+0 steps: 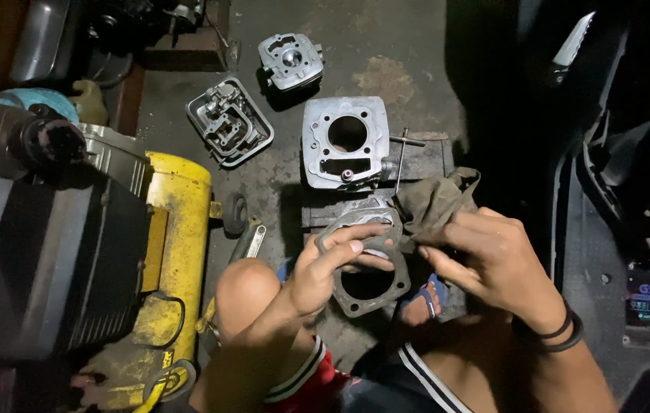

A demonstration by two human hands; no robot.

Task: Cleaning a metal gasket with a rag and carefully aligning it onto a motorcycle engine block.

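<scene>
A: Your left hand (325, 268) has its grip clamped on one flat grey gasket (367, 268), held above your knees.

B: And your right hand (485, 256)?

A: Its grip is pinched on one olive rag (436, 200), touching the gasket's upper edge.

B: On the floor?

A: One cylinder block (346, 141), one cylinder head (290, 60), one valve cover (229, 122), and one yellow tank (179, 237) to your left

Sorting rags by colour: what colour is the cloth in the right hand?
Drab olive-brown cloth, held by the right hand; head view.
</scene>
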